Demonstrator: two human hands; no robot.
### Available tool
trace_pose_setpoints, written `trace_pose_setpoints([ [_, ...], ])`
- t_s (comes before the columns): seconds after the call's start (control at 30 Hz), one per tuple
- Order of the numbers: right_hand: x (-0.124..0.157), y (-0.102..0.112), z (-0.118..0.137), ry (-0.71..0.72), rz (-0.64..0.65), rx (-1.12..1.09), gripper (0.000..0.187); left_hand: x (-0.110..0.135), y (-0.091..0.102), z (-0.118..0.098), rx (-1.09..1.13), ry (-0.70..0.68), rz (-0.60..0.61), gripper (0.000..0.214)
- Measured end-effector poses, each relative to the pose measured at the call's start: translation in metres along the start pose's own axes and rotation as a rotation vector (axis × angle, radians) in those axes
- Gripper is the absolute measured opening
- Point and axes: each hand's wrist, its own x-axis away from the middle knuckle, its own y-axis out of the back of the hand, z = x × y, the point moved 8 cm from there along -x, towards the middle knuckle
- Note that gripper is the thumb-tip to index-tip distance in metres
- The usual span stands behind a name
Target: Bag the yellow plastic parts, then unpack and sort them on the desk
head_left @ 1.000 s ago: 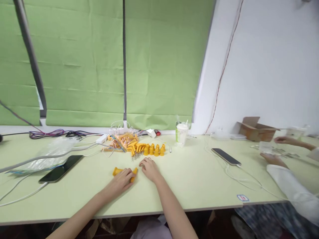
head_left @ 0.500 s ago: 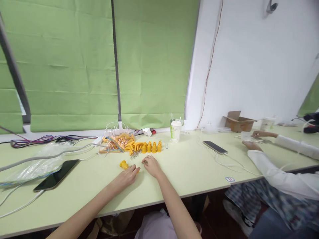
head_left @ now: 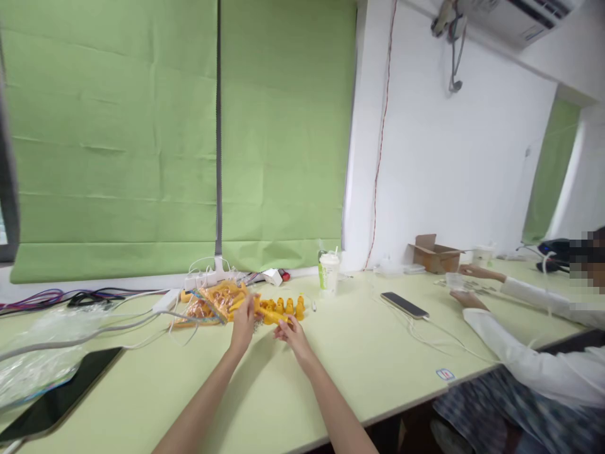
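Note:
A long yellow plastic part (head_left: 272, 316) spans the gap between my two hands, just above the table. My left hand (head_left: 243, 323) is closed around its left end, with the fingertips partly hidden. At the other end my right hand (head_left: 293, 335) pinches it between thumb and fingers. Behind them several yellow bell-shaped pieces (head_left: 299, 308) stand in a row. Other yellow pieces near my left hand are mostly covered by it. A clear bag of yellow parts (head_left: 212, 301) lies just to the left.
A lidded paper cup (head_left: 329, 275) stands behind the row. Phones lie at the left (head_left: 61, 394) and right (head_left: 404, 305), with cables attached. A plastic bag (head_left: 47, 343) is at far left. To the right, a co-worker's hands (head_left: 467, 299) are near an open cardboard box (head_left: 435, 255).
Both hands have moved forward towards the yellow pieces. My right hand, earlier apart from the yellow part, now grips one end. The view has tilted up and turned slightly.

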Motion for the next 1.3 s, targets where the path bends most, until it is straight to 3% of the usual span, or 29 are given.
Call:
trace_pose_setpoints([
  [0.07,-0.007,0.013,-0.003,0.008,-0.076,-0.023,0.058,0.006,-0.019,0.020,-0.236,-0.143,0.218,0.034],
  [0.13,-0.010,0.023,-0.004,0.021,-0.121,-0.033,0.053,0.014,-0.026,0.032,-0.391,-0.274,0.314,0.045],
  [0.27,-0.004,0.030,-0.001,-0.022,-0.156,-0.073,0.044,0.021,-0.020,0.014,-0.501,-0.474,0.235,0.044],
  [0.33,0.000,0.029,0.003,-0.062,-0.141,-0.088,0.038,0.023,-0.020,-0.001,-0.483,-0.512,0.267,0.034],
  [0.4,0.003,0.030,0.007,-0.088,-0.139,-0.110,0.034,0.022,-0.022,-0.006,-0.468,-0.434,0.323,0.026],
  [0.5,0.004,0.034,0.012,-0.078,-0.140,-0.146,0.030,0.020,-0.020,0.006,-0.445,-0.167,0.372,0.050],
  [0.6,0.002,0.039,0.010,-0.084,-0.162,-0.134,0.028,0.017,-0.014,0.018,-0.393,-0.033,0.316,0.049],
  [0.67,0.000,0.041,0.008,-0.103,-0.172,-0.117,0.025,0.015,-0.010,0.015,-0.408,-0.110,0.234,0.033],
  [0.8,-0.002,0.043,0.005,-0.158,-0.172,-0.090,0.018,0.014,-0.010,-0.002,-0.504,-0.355,0.187,0.046],
  [1.0,0.002,0.034,-0.001,-0.250,-0.096,-0.080,0.015,0.013,-0.002,-0.010,-0.556,-0.426,0.155,0.036],
  [1.1,0.001,0.032,-0.002,-0.251,-0.067,-0.021,0.017,0.014,-0.003,-0.006,-0.548,-0.424,0.167,0.021],
  [1.3,-0.002,0.034,-0.002,-0.216,-0.073,-0.057,0.016,0.012,-0.010,0.010,-0.422,-0.214,0.227,0.046],
])
